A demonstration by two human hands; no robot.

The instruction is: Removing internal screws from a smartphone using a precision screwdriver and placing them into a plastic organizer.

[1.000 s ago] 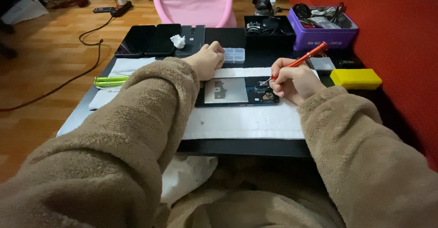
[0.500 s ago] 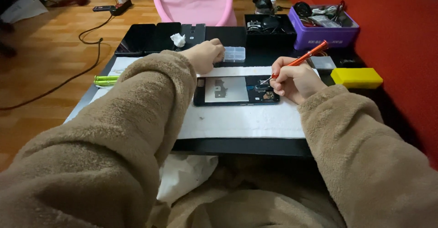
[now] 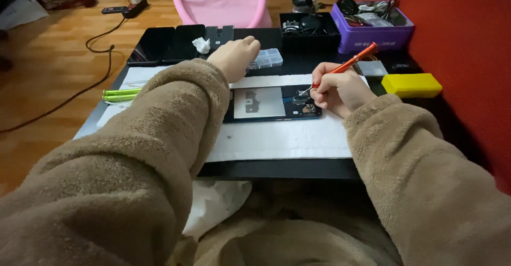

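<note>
An opened phone (image 3: 274, 104) with its back off lies on a white mat (image 3: 277, 138) on the black table (image 3: 277, 169). My right hand (image 3: 340, 90) grips an orange screwdriver (image 3: 352, 61), its tip down on the phone's right end. My left hand (image 3: 234, 58) reaches past the phone, fingers curled, at a small clear parts box (image 3: 268, 58). Whether it holds anything is hidden. Both arms wear fuzzy brown sleeves.
A purple tray (image 3: 372, 27) of tools and a black tray (image 3: 306, 26) stand at the back. A yellow block (image 3: 411, 85) lies at right, green tools (image 3: 121, 94) at left, dark phones (image 3: 165, 43) at back left. A pink seat (image 3: 219, 0) and cables are on the wooden floor.
My left hand has stretched farther forward, from beside the phone to the clear parts box. My right hand with the screwdriver stays on the phone.
</note>
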